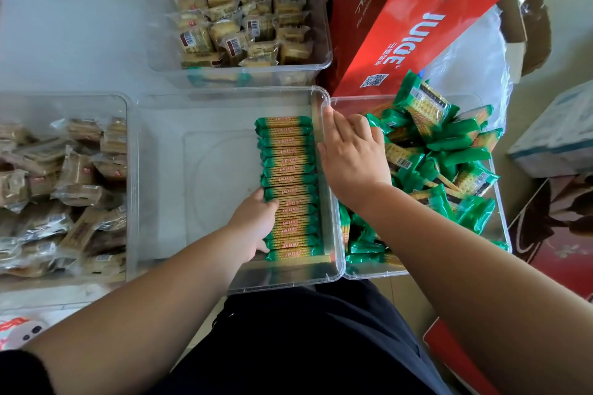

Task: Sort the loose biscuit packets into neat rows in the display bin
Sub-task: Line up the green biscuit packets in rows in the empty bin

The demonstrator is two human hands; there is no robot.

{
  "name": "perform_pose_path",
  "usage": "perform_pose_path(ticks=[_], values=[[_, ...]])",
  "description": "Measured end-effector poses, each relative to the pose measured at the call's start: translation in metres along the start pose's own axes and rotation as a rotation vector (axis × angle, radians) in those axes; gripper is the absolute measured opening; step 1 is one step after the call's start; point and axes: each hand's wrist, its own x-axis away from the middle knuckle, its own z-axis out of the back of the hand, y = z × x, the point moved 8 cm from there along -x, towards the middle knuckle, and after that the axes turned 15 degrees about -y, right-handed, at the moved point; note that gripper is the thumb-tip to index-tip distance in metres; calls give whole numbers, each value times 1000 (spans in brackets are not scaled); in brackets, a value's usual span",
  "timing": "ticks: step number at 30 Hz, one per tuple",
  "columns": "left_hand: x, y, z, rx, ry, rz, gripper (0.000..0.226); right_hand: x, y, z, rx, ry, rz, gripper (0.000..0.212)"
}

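Observation:
A clear display bin [224, 99] lies in front of me. Along its right wall stands a neat row of green-ended biscuit packets [290, 167]. My left hand [253, 221] presses against the left side of that row near its front, fingers against the packets. To the right a second clear bin [500, 228] holds a loose heap of the same green packets [449, 144]. My right hand [353, 154] lies flat with straight fingers over the heap's left edge, next to the wall between the bins, holding nothing I can see.
A clear bin of beige snack packets [244, 9] stands behind the display bin, and another bin of brownish packets [64, 196] to its left. A red carton [433, 19], a clear plastic bag [475, 74] and cardboard boxes [558, 135] crowd the right side.

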Motion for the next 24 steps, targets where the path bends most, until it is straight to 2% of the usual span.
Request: perform_pose_path(ticks=[6,10,13,15,17,19,21,24], values=[[2,-4,-4,-26,-39,31,45,3,-1,2,-6,33,-16,61],[20,6,-4,0,-84,11,26,3,1,2,3,26,-14,62],[36,16,8,-216,-2,-19,26,7,9,7,-27,6,12,66],[49,32,19,-413,155,-122,41,18,26,15,-89,39,15,63],[67,55,17,-483,250,-301,44,35,58,26,-168,112,-8,56],[86,76,1,-529,247,-494,32,55,104,30,-234,156,-64,55],[99,91,-22,-665,242,-644,25,76,151,29,-251,179,-152,62],[110,103,-71,-903,220,-828,31,101,210,16,-297,138,-274,67]])
